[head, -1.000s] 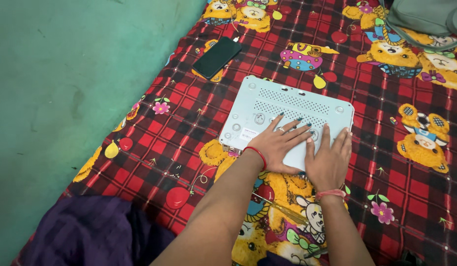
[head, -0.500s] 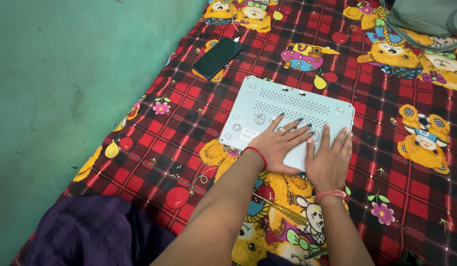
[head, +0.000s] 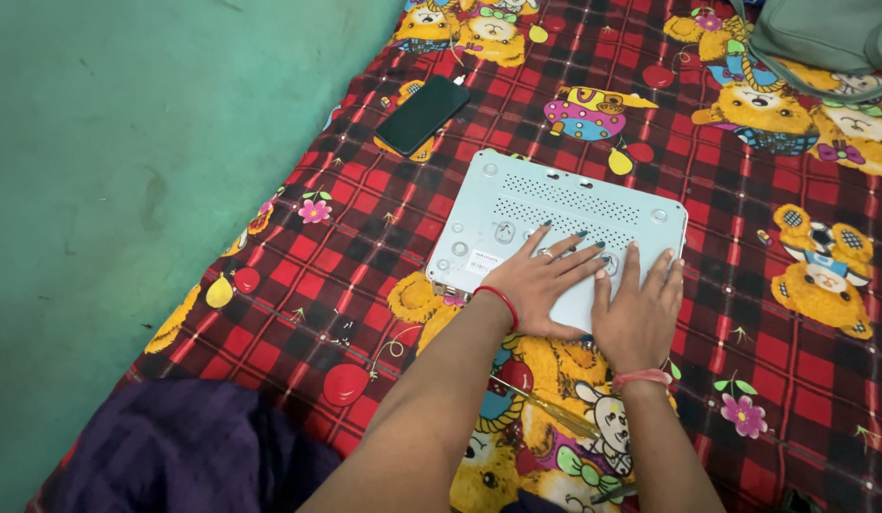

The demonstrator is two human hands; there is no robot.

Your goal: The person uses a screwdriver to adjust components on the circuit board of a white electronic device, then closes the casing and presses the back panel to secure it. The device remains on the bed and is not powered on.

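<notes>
1. Hardly any change across the 3 pictures; only tiny shifts can be made out.
2. Left hand (head: 541, 283): fingers look a touch more spread on the pale blue-white vented device case (head: 555, 204), palm in the same spot, flat on it.
3. Right hand (head: 637, 309): fingertips seem to have crept slightly further up the case's near right corner; too slight to be sure.
4. View: the black phone (head: 423, 115) and the case sit marginally lower and further right in frame, a small head movement rather than the things moving.
</notes>
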